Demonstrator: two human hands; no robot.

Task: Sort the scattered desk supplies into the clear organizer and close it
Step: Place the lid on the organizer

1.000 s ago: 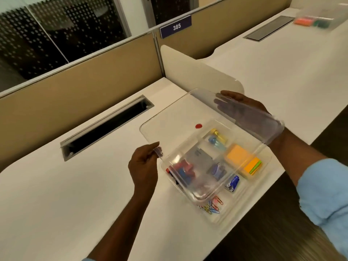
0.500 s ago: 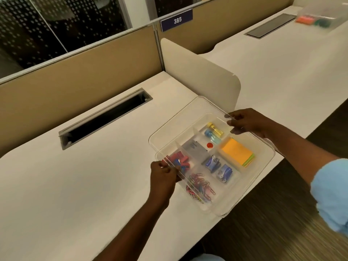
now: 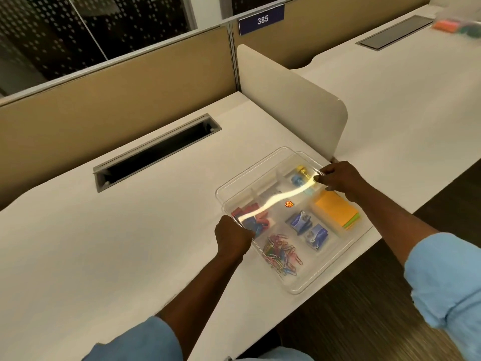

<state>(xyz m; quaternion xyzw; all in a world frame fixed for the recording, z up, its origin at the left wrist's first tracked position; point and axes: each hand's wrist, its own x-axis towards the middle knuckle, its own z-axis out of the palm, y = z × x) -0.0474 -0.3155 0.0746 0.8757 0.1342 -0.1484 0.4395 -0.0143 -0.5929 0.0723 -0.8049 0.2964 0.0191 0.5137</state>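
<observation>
Head view: a second ago I held the lid [image 3: 263, 183] tilted up above the compartments; now I have brought it down flat over the clear organizer [image 3: 295, 290], which sits at the desk's [image 3: 130, 230] front edge, near the divider. My left hand [image 3: 233, 239] has its fingers curled over the lid's left edge, and my right hand [image 3: 338, 178] pinches the far right edge. Through the plastic I see the paper clips [image 3: 282, 254], sticky notes [image 3: 335, 209] and small blue boxes [image 3: 299, 221], each in its own compartment. The sorting looks done. The far outlines look doubled, so I judge the lid is not seated yet and needs a press.
</observation>
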